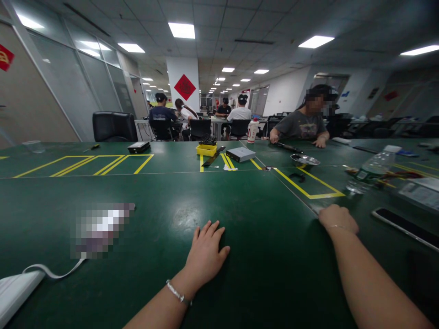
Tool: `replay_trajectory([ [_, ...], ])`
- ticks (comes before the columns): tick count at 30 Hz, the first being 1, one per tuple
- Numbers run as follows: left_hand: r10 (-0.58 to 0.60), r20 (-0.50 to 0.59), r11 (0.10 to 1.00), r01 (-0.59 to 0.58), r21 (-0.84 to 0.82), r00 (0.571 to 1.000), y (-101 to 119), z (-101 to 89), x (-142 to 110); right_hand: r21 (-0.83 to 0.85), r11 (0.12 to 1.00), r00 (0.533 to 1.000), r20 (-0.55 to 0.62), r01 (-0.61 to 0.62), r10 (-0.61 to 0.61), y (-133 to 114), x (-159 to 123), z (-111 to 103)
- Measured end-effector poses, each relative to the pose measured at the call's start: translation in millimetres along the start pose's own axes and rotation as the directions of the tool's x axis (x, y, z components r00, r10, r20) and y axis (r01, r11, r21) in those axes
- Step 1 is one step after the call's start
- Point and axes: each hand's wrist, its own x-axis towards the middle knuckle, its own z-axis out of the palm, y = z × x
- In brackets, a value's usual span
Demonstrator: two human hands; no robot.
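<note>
My left hand (206, 253) lies palm down on the green tabletop (267, 256) with its fingers spread, holding nothing. A silvery bracelet (176, 292) circles that wrist. Farther right, my right hand (339, 219) rests on the table with its fingers curled in. A thin greyish edge (313, 209) shows beside its knuckles; what the fingers hold, if anything, is hidden. Close by on the right are a clear plastic bottle (373, 170) and a dark-screened phone (406, 225). Beyond the hand is a yellow tape outline (325, 195) with a small black part (297, 177).
A blurred-out flat object (103, 228) with a white cable (55, 274) lies left. Farther back are a grey box (240, 154), a yellow bin (206, 150), a black box (139, 147) and a metal dish (305, 159). A co-worker (305, 121) sits across the table.
</note>
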Motion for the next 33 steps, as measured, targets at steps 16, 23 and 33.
replay_trajectory([
  [16,-0.016,-0.090,0.979,-0.003,-0.205,0.996,1.1,0.9,3.9,0.213,0.709,0.736,-0.090,0.672,-0.670,-82.1,-96.1,-3.4],
  [23,0.002,-0.090,0.891,-0.043,-0.451,0.996,4.0,-3.9,9.5,0.400,0.216,0.301,-0.162,0.891,-0.940,-122.9,-212.2,29.9],
  [33,-0.037,-0.030,0.724,0.006,-0.690,0.999,-0.2,-4.4,12.6,0.411,0.032,0.144,-0.244,0.911,-0.959,-118.5,-221.3,37.7],
])
